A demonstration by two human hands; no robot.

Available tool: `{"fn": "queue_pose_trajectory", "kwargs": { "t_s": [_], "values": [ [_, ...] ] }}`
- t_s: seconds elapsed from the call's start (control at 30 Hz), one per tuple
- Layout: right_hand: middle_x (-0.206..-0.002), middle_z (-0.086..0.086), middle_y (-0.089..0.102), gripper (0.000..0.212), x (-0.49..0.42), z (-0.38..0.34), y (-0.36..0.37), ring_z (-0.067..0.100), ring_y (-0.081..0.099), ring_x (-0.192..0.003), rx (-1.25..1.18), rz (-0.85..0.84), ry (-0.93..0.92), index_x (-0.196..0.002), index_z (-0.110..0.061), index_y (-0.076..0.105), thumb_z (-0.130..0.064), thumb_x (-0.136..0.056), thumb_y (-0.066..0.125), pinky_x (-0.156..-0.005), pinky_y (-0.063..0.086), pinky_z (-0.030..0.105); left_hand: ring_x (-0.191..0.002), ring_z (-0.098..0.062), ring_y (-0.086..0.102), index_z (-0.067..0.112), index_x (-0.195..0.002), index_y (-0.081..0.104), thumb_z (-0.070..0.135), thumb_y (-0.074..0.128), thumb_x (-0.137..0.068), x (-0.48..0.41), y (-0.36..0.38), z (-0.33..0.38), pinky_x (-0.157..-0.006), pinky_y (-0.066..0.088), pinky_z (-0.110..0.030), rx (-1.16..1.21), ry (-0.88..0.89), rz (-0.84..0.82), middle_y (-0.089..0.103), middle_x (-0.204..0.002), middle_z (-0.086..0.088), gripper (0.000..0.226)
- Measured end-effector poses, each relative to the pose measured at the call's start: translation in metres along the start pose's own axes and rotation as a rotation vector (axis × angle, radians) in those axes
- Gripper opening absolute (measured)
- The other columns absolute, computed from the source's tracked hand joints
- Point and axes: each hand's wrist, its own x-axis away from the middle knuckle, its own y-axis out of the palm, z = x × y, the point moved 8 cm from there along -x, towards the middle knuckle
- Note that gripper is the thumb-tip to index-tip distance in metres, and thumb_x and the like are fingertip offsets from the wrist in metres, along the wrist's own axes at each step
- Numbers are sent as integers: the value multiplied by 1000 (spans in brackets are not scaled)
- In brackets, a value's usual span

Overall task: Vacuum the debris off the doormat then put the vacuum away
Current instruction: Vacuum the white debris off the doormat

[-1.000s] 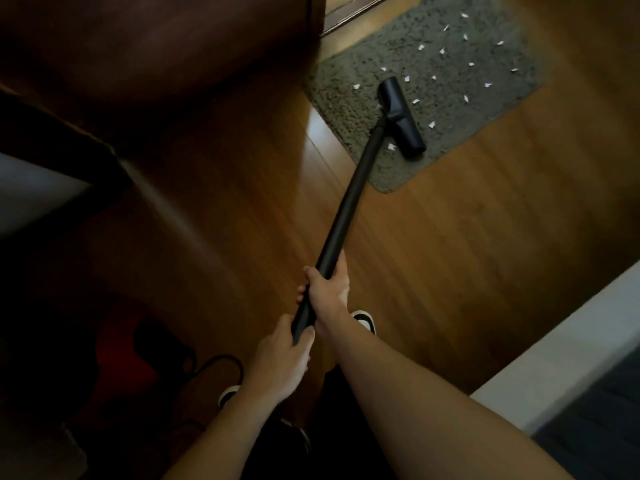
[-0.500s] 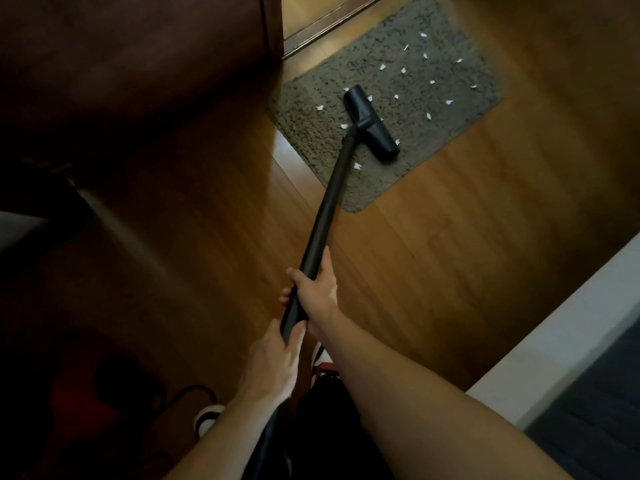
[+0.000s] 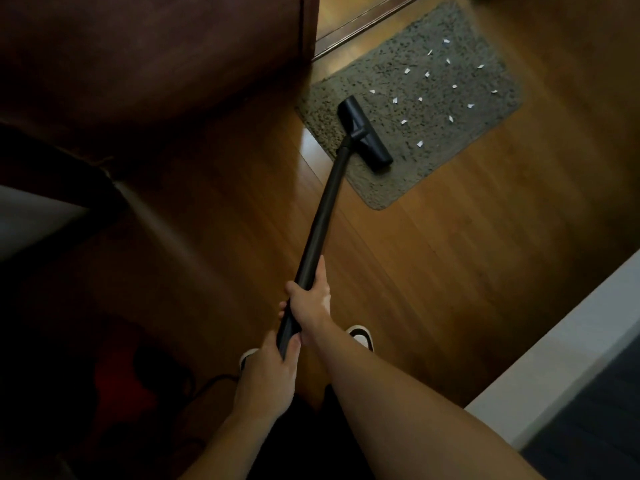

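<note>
A grey speckled doormat (image 3: pixel 446 140) lies on the wooden floor at the upper right. Several small white scraps of debris (image 3: pixel 427 75) are scattered over its far half. The black vacuum head (image 3: pixel 367 136) rests on the mat's near left part, with one scrap (image 3: pixel 420 144) just to its right. The black vacuum wand (image 3: pixel 323 216) runs down from the head to my hands. My right hand (image 3: pixel 310 299) grips the wand higher up. My left hand (image 3: pixel 268 379) grips its lower end, thumb on top.
A dark wooden door or cabinet (image 3: pixel 156 57) fills the upper left, beside a door threshold (image 3: pixel 360 22). A pale ledge (image 3: pixel 554 358) runs along the lower right. A red vacuum body (image 3: pixel 124 389) and black cord (image 3: pixel 214 381) sit in shadow at lower left. My shoes (image 3: pixel 362 336) are below the hands.
The vacuum head has been drawn back toward the mat's near left edge. The white scraps near the head's earlier path are gone. Both hands keep their grip on the wand.
</note>
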Motion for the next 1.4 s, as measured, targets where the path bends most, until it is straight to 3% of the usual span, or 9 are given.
{"fn": "queue_pose_trajectory", "kwargs": {
  "t_s": [0.1, 0.2, 0.37, 0.5, 0.7, 0.97, 1.1, 1.27, 1.4],
  "values": [
    [-120, 12, 61, 87, 9, 9, 22, 17, 62, -61, 14, -5, 6, -154, -56, 11, -9, -98, 59, -55, 55, 30, -91, -11, 59, 24, -124, 55, 54, 36, -99, 3, -15, -20, -79, 44, -29, 5, -36, -18, 62, -103, 5, 43],
    [-109, 11, 64, 87, 17, 15, 40, 17, 61, -60, 19, -1, 1, -154, -55, 13, -7, -97, 58, -55, 56, 30, -102, -14, 57, 25, -132, 50, 53, 35, -100, 6, -30, -31, -84, 41, -29, 9, -33, -24, 61, -113, 4, 45],
    [-109, 13, 64, 85, 17, 8, 58, 18, 60, -62, 21, -4, 6, -154, -54, 15, -6, -97, 57, -57, 56, 32, -79, -6, 51, 25, -134, 48, 50, 37, -101, 0, -46, -32, -78, 40, -26, 42, 4, -30, 53, -89, 15, 43],
    [-111, 13, 63, 85, 5, -12, 62, 18, 62, -62, 74, 6, -28, -156, -51, 14, -5, -97, 57, -56, 57, 32, -82, -10, 57, 24, -134, 48, 51, 36, -101, -15, -51, -19, -70, 45, -27, 32, 3, -31, 58, -93, 9, 44],
    [-98, 12, 62, 83, -24, -48, 58, 18, 61, -60, 97, -10, -74, -156, -47, 15, -5, -98, 56, -55, 58, 33, -80, -13, 62, 22, -117, 53, 55, 35, -99, -40, -55, 14, -71, 51, -31, -11, -14, 14, 63, -92, 3, 42],
    [-99, 13, 62, 85, -53, -95, 24, 15, 61, -55, 82, -2, -55, -157, -46, 15, -5, -97, 58, -50, 54, 30, -71, -14, 61, 18, -114, 55, 54, 36, -99, -57, -37, 76, -51, 40, -26, -24, -17, 43, 62, -85, 2, 44],
    [-98, 12, 60, 83, -63, -119, 6, 14, 59, -51, 62, 9, -53, -157, -44, 16, -4, -97, 59, -47, 53, 30, -72, -20, 64, 17, -110, 54, 54, 36, -99, -62, -29, 108, -58, 49, -31, -47, -1, 49, 61, -83, 0, 43],
    [-91, 12, 60, 83, -69, -135, -10, 15, 58, -53, 57, 6, -60, -157, -42, 17, -2, -97, 58, -47, 53, 29, -65, -15, 62, 16, -112, 53, 52, 36, -100, -64, -22, 133, -50, 46, -25, -81, 29, 52, 58, -77, 3, 41],
    [-100, 14, 61, 84, -67, -129, -9, 15, 59, -54, 57, 9, -42, -157, -44, 17, -3, -97, 58, -48, 54, 30, -68, -16, 65, 18, -113, 52, 53, 36, -100, -61, -21, 127, -61, 58, -32, -56, 15, 46, 58, -79, 3, 41]
  ]
}}
